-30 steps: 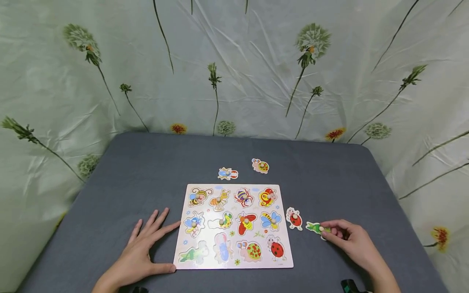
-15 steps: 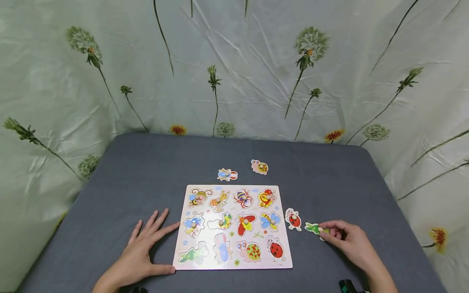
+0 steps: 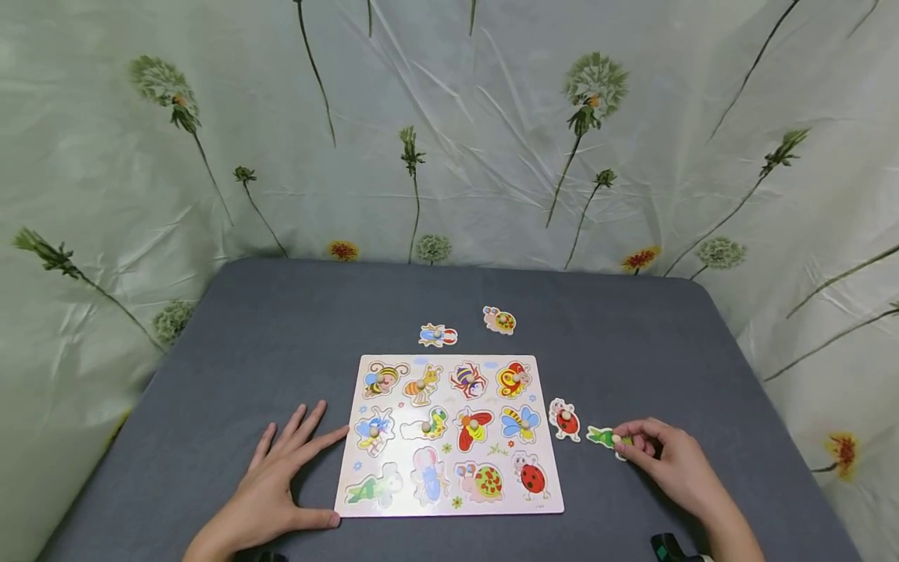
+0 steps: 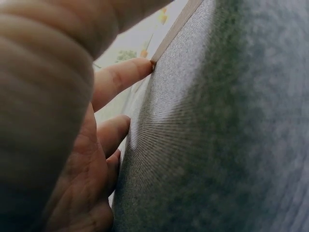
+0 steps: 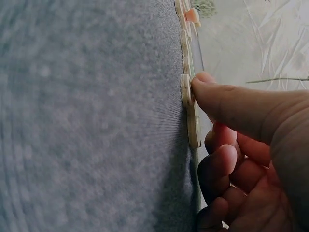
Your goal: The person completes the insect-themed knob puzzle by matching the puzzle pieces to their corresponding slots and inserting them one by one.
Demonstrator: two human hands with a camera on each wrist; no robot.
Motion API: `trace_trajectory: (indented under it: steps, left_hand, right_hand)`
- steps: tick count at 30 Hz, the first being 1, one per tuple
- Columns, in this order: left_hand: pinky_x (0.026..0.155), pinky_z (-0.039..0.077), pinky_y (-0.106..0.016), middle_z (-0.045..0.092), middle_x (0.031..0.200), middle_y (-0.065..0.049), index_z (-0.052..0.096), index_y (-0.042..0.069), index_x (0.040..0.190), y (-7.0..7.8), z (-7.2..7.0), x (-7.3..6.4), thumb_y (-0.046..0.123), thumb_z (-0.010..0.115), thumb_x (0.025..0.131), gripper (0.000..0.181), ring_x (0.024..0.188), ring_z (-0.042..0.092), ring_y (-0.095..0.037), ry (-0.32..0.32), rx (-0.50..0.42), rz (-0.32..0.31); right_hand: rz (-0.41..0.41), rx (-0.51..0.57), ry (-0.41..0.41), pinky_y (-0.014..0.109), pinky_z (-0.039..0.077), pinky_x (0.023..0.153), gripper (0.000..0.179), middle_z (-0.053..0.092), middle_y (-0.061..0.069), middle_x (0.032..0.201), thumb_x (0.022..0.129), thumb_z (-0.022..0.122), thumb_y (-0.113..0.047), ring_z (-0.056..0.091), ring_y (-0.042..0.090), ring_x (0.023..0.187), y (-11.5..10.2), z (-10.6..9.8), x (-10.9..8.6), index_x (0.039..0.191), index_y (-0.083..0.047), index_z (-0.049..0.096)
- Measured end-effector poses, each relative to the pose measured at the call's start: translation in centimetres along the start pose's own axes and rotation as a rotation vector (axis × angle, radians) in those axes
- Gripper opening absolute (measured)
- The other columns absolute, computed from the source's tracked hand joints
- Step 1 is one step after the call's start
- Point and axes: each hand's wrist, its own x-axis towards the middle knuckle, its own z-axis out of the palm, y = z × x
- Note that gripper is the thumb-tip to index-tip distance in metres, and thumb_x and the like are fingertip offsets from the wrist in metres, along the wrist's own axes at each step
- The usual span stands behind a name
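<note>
My left hand [image 3: 270, 488] lies spread with straight fingers at the left side of a pink wooden peg puzzle board [image 3: 506, 510]. Its thumb and index fingertip touch the board's left edge. To the right of the board, my right hand [image 3: 674, 464] pinches the knob of a green grasshopper puzzle piece [image 3: 599, 436] between thumb and fingers. In the right wrist view the grasshopper piece [image 5: 194, 128] lies flat on the cloth, seen edge-on. A ladybug piece [image 3: 565, 420] lies between the board and the grasshopper piece. The board's bottom row shows bare printed recesses.
Behind the board lie a blue beetle piece [image 3: 438, 336] and a snail piece [image 3: 499, 320]. Insect pieces with knobs fill the upper two rows. The table [image 3: 295, 312] has a dark grey cloth, and a flowered curtain [image 3: 485, 195] hangs behind it.
</note>
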Motion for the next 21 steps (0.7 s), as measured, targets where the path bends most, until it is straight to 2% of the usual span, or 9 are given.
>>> trace_trajectory:
  steps: [6, 13, 21]
  left_hand:
    - [0.13, -0.018, -0.06, 0.018, 0.182, -0.006, 0.046, 0.048, 0.16, 0.0, -0.1, -0.1, 0.075, 0.09, 0.066, 0.108, 0.169, 0.004, -0.042, -0.005, -0.005, -0.005]
    - [0.132, -0.019, -0.045, 0.022, 0.181, -0.006, 0.047, 0.046, 0.16, 0.1, 0.1, -0.1, 0.074, 0.09, 0.066, 0.107, 0.17, 0.004, -0.033, 0.025, 0.014, 0.028]
    - [0.131, -0.018, -0.056, 0.021, 0.181, -0.008, 0.048, 0.044, 0.161, 0.1, 0.0, -0.2, 0.073, 0.09, 0.066, 0.108, 0.169, 0.005, -0.04, 0.012, 0.003, 0.011]
  right_hand:
    - [-0.002, -0.007, -0.002, 0.021, 0.034, 0.061, 0.01, 0.05, -0.012, 0.077, 0.09, 0.086, -0.012, 0.045, -0.003, 0.069, -0.1, 0.1, -0.2, 0.095, -0.014, 0.078]
    - [0.041, 0.008, -0.021, 0.022, 0.036, 0.06, 0.01, 0.054, -0.008, 0.078, 0.093, 0.085, -0.016, 0.047, -0.001, 0.069, -0.4, -0.4, -0.2, 0.099, -0.011, 0.078]
    - [0.013, 0.058, -0.058, 0.022, 0.036, 0.063, 0.011, 0.053, -0.007, 0.08, 0.093, 0.084, -0.015, 0.047, 0.0, 0.072, -1.6, 0.1, 0.5, 0.101, -0.012, 0.077]
